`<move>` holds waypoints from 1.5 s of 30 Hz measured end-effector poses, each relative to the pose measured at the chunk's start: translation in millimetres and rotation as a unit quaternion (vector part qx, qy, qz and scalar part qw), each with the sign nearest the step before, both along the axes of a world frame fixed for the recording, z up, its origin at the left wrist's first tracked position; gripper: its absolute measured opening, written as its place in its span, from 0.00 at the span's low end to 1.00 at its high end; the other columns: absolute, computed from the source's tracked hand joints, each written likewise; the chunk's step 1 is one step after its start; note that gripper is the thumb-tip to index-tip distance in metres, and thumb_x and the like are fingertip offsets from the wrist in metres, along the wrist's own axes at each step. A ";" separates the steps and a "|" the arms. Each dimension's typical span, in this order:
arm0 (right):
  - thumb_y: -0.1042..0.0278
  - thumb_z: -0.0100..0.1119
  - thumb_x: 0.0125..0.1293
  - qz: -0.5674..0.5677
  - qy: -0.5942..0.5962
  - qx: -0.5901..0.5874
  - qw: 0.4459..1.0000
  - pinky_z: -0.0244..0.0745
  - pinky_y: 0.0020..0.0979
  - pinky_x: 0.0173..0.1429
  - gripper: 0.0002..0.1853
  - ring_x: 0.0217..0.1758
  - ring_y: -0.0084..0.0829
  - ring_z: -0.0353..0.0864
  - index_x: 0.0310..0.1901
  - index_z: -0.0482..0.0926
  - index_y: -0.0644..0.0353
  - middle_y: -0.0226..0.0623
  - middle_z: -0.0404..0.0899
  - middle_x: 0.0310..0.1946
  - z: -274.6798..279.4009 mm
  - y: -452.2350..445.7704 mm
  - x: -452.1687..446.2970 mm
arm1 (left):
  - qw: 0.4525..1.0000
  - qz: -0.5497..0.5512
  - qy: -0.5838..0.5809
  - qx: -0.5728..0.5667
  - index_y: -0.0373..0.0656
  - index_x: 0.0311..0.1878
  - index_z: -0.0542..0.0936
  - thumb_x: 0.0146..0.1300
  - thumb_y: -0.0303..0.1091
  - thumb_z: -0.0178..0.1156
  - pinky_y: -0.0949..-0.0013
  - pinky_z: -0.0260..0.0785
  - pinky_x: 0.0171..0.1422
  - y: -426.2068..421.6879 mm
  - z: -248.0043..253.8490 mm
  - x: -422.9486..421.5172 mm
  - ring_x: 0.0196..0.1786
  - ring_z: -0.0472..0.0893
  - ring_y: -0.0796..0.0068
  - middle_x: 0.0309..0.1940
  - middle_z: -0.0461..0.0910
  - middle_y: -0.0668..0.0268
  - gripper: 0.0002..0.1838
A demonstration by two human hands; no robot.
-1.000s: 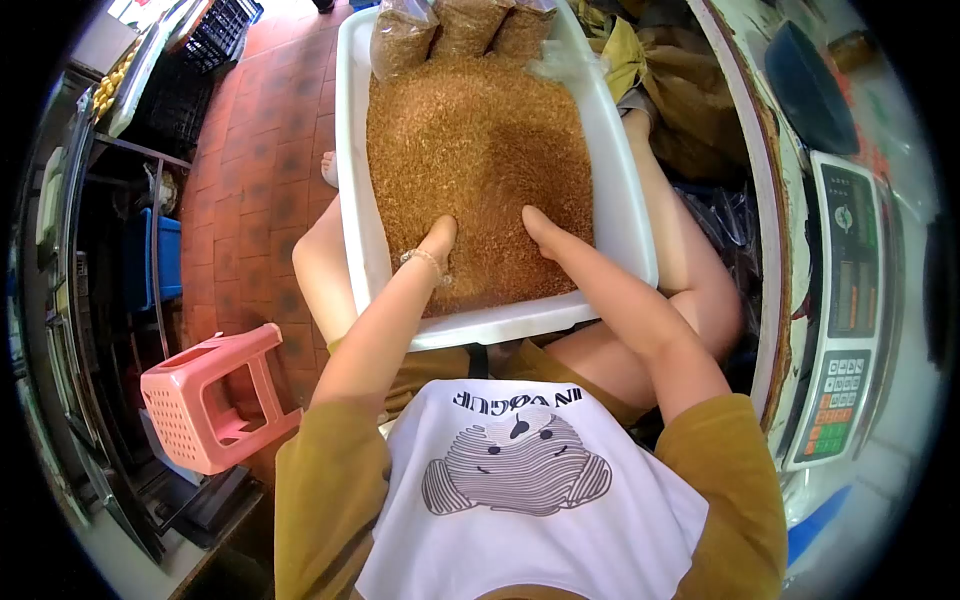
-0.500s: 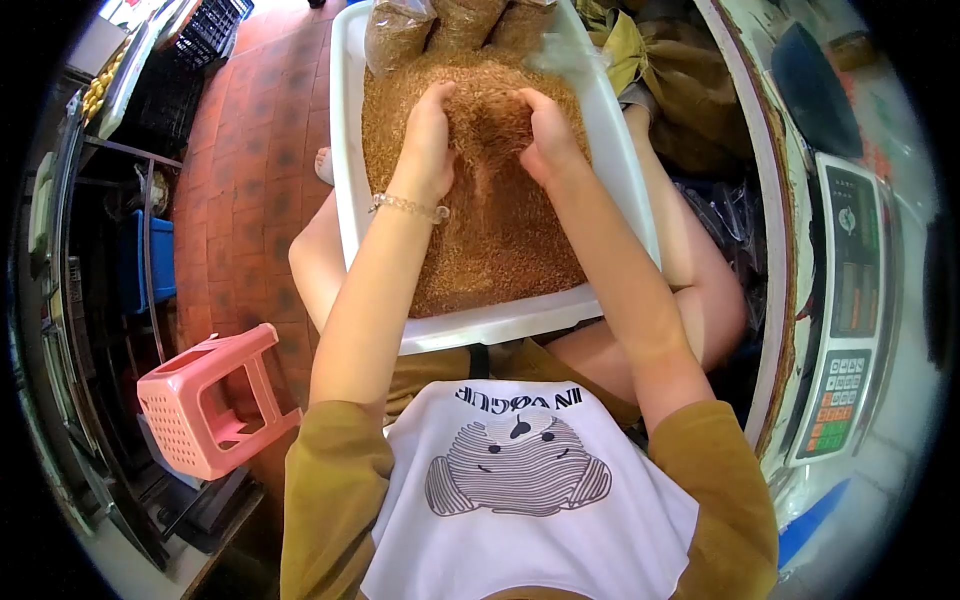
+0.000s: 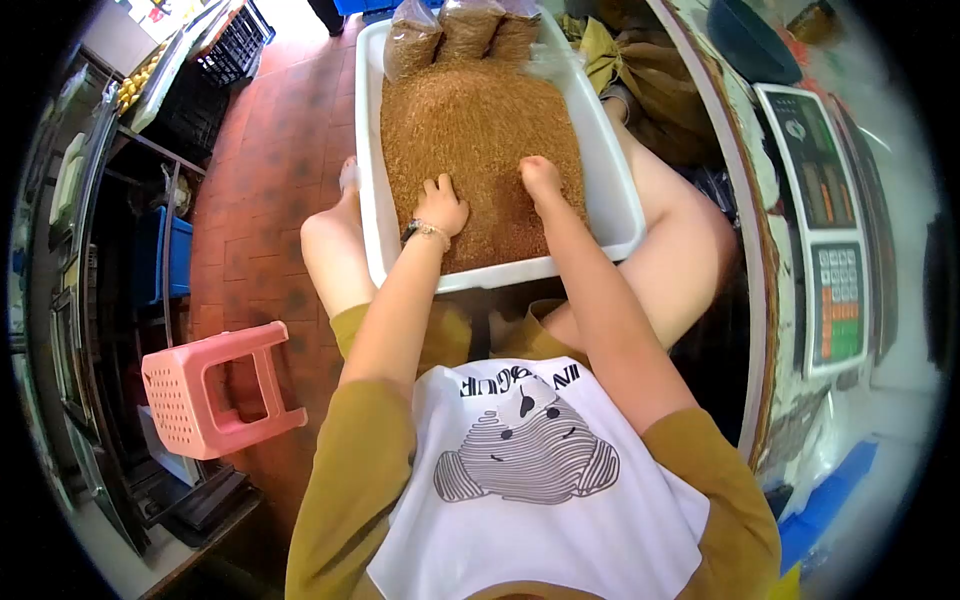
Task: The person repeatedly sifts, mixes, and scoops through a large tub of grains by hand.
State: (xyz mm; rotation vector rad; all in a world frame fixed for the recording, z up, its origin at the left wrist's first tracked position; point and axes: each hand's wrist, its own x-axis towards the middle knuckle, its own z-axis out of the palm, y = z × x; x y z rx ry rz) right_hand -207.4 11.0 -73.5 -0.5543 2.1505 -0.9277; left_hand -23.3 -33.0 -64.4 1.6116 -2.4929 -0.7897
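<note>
A white plastic tub [image 3: 627,222] sits between my legs, filled with loose brown granules [image 3: 490,130] whose exact kind I cannot tell. My left hand [image 3: 441,207], with a beaded bracelet and a dark band at the wrist, rests on the granules at the tub's near left, its fingers apart and slightly bent. To the right, my right hand [image 3: 541,179] is closed at the surface of the granules; whatever is inside its curled fingers is hidden. Several filled clear plastic bags [image 3: 468,30] stand at the tub's far end.
A pink plastic stool [image 3: 225,392] lies on its side on the red tiled floor at left. Dark shelving with a blue bin [image 3: 165,255] runs along the left. On the right-hand counter is a digital scale [image 3: 825,230]; brown sacks [image 3: 655,85] are beside the tub.
Both hands have come back toward me from the far part of the tub and lowered onto the granules. The falling granules between them are gone, and the mound looks smoother.
</note>
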 end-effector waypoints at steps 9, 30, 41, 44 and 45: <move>0.56 0.53 0.57 0.090 0.217 0.182 0.955 0.53 0.46 0.67 0.31 0.67 0.49 0.55 0.63 0.61 0.52 0.50 0.55 0.64 38.9 38.9 32.2 | 0.998 -0.029 0.018 -0.044 0.39 0.54 0.59 0.54 0.39 0.55 0.49 0.66 0.56 -0.5 11.8 13.6 0.54 0.70 0.40 0.54 0.65 0.44 0.27; 0.63 0.52 0.59 0.482 0.190 0.486 0.704 0.56 0.59 0.63 0.22 0.62 0.48 0.67 0.57 0.74 0.55 0.45 0.67 0.61 31.3 29.5 83.5 | 0.973 -0.136 -0.149 0.115 0.37 0.48 0.78 0.55 0.42 0.50 0.57 0.67 0.58 4.9 9.2 23.4 0.55 0.75 0.52 0.51 0.75 0.48 0.23; 0.69 0.45 0.61 0.574 0.103 0.490 0.648 0.66 0.44 0.60 0.20 0.59 0.42 0.71 0.55 0.75 0.57 0.42 0.68 0.61 11.6 -53.2 19.2 | 0.985 0.025 -0.082 0.149 0.33 0.39 0.81 0.56 0.36 0.46 0.57 0.68 0.56 -7.6 5.7 16.3 0.51 0.76 0.48 0.43 0.78 0.44 0.18; 0.70 0.46 0.58 0.559 0.006 0.467 0.685 0.63 0.48 0.60 0.22 0.60 0.41 0.70 0.56 0.73 0.61 0.48 0.66 0.61 -28.9 -65.6 -0.2 | 0.960 0.107 0.050 0.253 0.30 0.42 0.78 0.57 0.34 0.44 0.57 0.68 0.52 -24.8 -34.2 11.3 0.45 0.77 0.49 0.41 0.78 0.46 0.19; 0.70 0.46 0.58 0.526 -0.016 0.471 0.708 0.63 0.48 0.59 0.22 0.59 0.41 0.71 0.56 0.73 0.61 0.49 0.66 0.61 -35.2 -67.0 -2.5 | 0.943 0.137 0.104 0.286 0.29 0.44 0.76 0.58 0.33 0.43 0.57 0.68 0.51 -26.1 -36.9 9.6 0.42 0.78 0.51 0.39 0.79 0.48 0.19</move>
